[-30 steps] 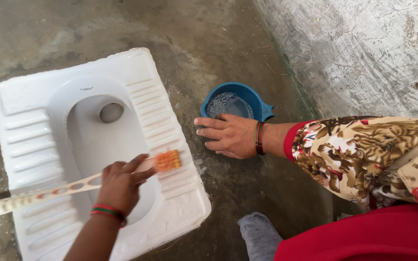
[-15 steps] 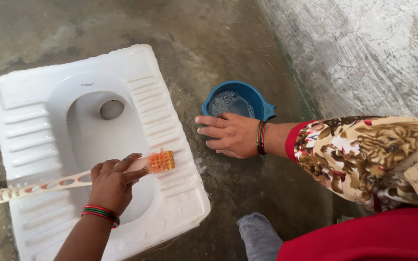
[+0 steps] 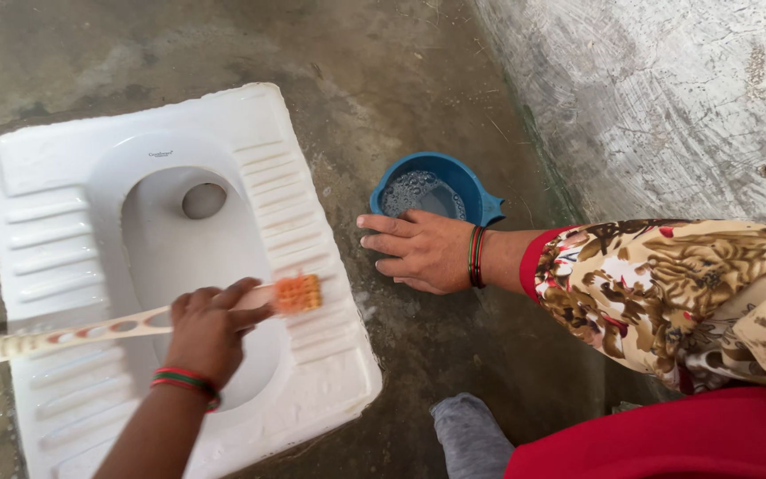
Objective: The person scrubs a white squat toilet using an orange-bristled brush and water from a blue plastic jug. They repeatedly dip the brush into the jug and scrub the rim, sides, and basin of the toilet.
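Observation:
A white squat toilet pan point(image 3: 46, 160) lies set into the concrete floor. My left hand point(image 3: 207, 326) grips a long cream brush point(image 3: 90, 333) near its head. The orange bristles point(image 3: 298, 294) press on the ribbed right foot rest of the pan. My right hand point(image 3: 418, 248) rests flat on the wet floor, fingers spread, holding nothing. Just beyond it stands a blue mug point(image 3: 432, 188) with soapy water in it. Both wrists wear red and green bangles.
A rough plastered wall point(image 3: 667, 98) rises along the right side. My floral sleeve point(image 3: 667, 284) and red garment point(image 3: 667, 435) fill the lower right corner. A grey-clad knee or foot point(image 3: 472, 435) shows at the bottom middle. Wet concrete point(image 3: 454, 346) surrounds the pan.
The brush head has slid back and forth a little over the right foot rest with my left hand. My right hand has stayed on the floor.

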